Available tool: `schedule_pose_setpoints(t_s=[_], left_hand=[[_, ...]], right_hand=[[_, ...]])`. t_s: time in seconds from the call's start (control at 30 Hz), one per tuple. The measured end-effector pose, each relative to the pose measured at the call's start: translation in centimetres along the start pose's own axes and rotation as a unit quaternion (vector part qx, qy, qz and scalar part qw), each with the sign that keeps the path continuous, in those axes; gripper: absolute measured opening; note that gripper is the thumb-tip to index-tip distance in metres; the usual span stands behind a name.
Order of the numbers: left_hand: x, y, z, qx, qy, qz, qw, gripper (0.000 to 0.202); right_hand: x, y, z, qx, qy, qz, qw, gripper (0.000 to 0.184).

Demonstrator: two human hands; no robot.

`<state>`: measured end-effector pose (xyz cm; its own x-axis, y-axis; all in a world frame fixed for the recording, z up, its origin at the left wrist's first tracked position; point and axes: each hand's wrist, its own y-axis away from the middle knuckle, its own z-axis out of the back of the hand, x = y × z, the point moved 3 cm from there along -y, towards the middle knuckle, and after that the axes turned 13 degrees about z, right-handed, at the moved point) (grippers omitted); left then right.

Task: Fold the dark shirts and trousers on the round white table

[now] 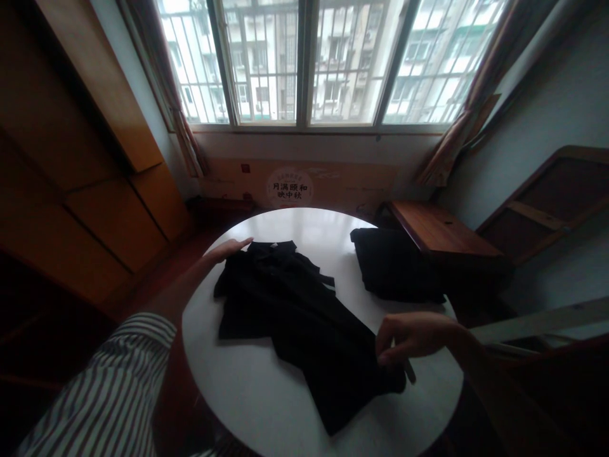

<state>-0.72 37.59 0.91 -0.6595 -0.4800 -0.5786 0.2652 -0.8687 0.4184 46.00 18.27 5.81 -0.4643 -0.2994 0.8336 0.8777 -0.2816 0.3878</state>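
A black shirt point(280, 298) lies loosely spread and creased across a round white table point(252, 393), a small pale label showing at its collar end. At the shirt's far left edge, beside the collar, my left hand point(228, 250) has its fingers together on the cloth, one finger stretched along the top. My right hand point(416, 336) is curled in a pinch over the shirt's near right end, with the cloth beneath its fingertips. Under the right hand a narrow dark strip point(410, 372) sticks out; what it belongs to is unclear.
Another black garment point(392, 266), folded, rests at the table's far right. Behind that stands a brown wooden table point(442, 228). Wooden cabinets point(147, 203) line the left, and a printed cardboard panel point(342, 184) stands below the barred window point(266, 70).
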Motion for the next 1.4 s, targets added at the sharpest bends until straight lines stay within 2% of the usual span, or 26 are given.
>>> schedule_pose_setpoints(t_s=[0.03,0.1,0.17,0.27,0.37,0.43,0.53,0.63,0.7,0.77,0.87,0.93,0.97,1.0,1.03,1.1,1.17,1.2,1.23,1.27,1.33,1.37,1.4], left_hand=[[-0.2,0.2,-0.7,0.012,-0.01,-0.01,1.0,0.05],[-1.2,0.8,-2.1,0.034,-0.018,-0.077,0.996,0.042],[-2.6,1.6,-3.5,0.057,-0.014,-0.156,0.986,0.034],[-4.5,2.8,-4.9,0.062,0.005,-0.242,0.968,0.031],[-5.6,3.5,-4.8,0.022,0.03,-0.3,0.953,0.037],[-5.8,3.7,-4.3,-0.018,0.047,-0.319,0.946,0.038],[-6.0,3.9,-3.2,-0.108,0.069,-0.326,0.937,0.036],[-6.8,4.5,-2.1,-0.191,0.055,-0.315,0.928,0.033],[-7.7,5.0,-1.3,-0.22,0.019,-0.303,0.927,0.03],[-8.6,5.7,-0.2,-0.228,-0.007,-0.297,0.927,0.033],[-9.8,6.9,1.1,-0.218,-0.023,-0.3,0.929,0.038],[-10.2,8.0,1.1,-0.204,-0.038,-0.309,0.928,0.036],[-10.3,8.7,0.7,-0.193,-0.048,-0.318,0.927,0.035],[-10.2,9.6,0.0,-0.179,-0.059,-0.33,0.925,0.034],[-9.9,10.6,-1.0,-0.162,-0.071,-0.344,0.922,0.032],[-8.6,13.2,-3.5,-0.124,-0.097,-0.372,0.915,0.025],[-6.4,16.4,-6.3,-0.062,-0.135,-0.411,0.899,0.017],[-5.0,18.0,-7.8,-0.019,-0.162,-0.438,0.884,0.016],[-3.6,19.7,-9.2,0.037,-0.201,-0.478,0.854,0.018],[-2.2,21.2,-10.3,0.066,-0.224,-0.505,0.831,0.026],[0.3,23.3,-12.0,0.071,-0.254,-0.54,0.799,0.046],[1.2,23.8,-12.5,0.046,-0.256,-0.547,0.795,0.049],[1.9,24.1,-13.0,0.019,-0.255,-0.552,0.793,0.043]], right_hand=[[-0.3,-0.8,0.5,-0.033,-0.007,0.001,0.999,0.047],[-1.0,-3.0,2.4,-0.169,0.028,0.011,0.985,0.045],[-1.7,-5.4,4.6,-0.3,0.099,0.016,0.949,0.036],[-3.1,-9.2,7.7,-0.413,0.173,-0.004,0.894,0.02],[-4.2,-12.6,10.0,-0.462,0.169,-0.031,0.87,0.029],[-4.6,-14.3,10.7,-0.466,0.143,-0.044,0.872,0.028],[-4.7,-16.2,10.8,-0.449,0.089,-0.049,0.888,0.028],[-4.2,-16.7,10.5,-0.431,0.045,-0.028,0.901,0.029],[-3.8,-15.9,11.2,-0.456,0.031,-0.011,0.889,0.031],[-3.4,-14.3,12.7,-0.517,0.032,0.001,0.856,0.033],[-3.0,-11.5,15.1,-0.624,0.051,0.001,0.78,0.034],[-2.8,-10.3,15.4,-0.675,0.059,0.002,0.735,0.033],[-2.7,-10.0,14.9,-0.687,0.064,0.01,0.724,0.033],[-2.6,-9.8,13.9,-0.686,0.073,0.025,0.723,0.032],[-2.3,-9.8,12.5,-0.669,0.087,0.044,0.737,0.03],[-1.6,-9.9,8.5,-0.59,0.133,0.081,0.793,0.024],[-0.7,-9.3,3.9,-0.488,0.191,0.088,0.847,0.024],[-0.2,-8.7,1.7,-0.453,0.225,0.081,0.859,0.027],[0.4,-7.9,-0.3,-0.415,0.251,0.081,0.871,0.026],[0.9,-7.1,-2.1,-0.38,0.269,0.087,0.881,0.026],[1.8,-5.9,-5.0,-0.314,0.286,0.108,0.899,0.038],[2.1,-5.5,-6.2,-0.289,0.293,0.118,0.904,0.051],[2.2,-5.4,-7.1,-0.273,0.301,0.124,0.905,0.061]])
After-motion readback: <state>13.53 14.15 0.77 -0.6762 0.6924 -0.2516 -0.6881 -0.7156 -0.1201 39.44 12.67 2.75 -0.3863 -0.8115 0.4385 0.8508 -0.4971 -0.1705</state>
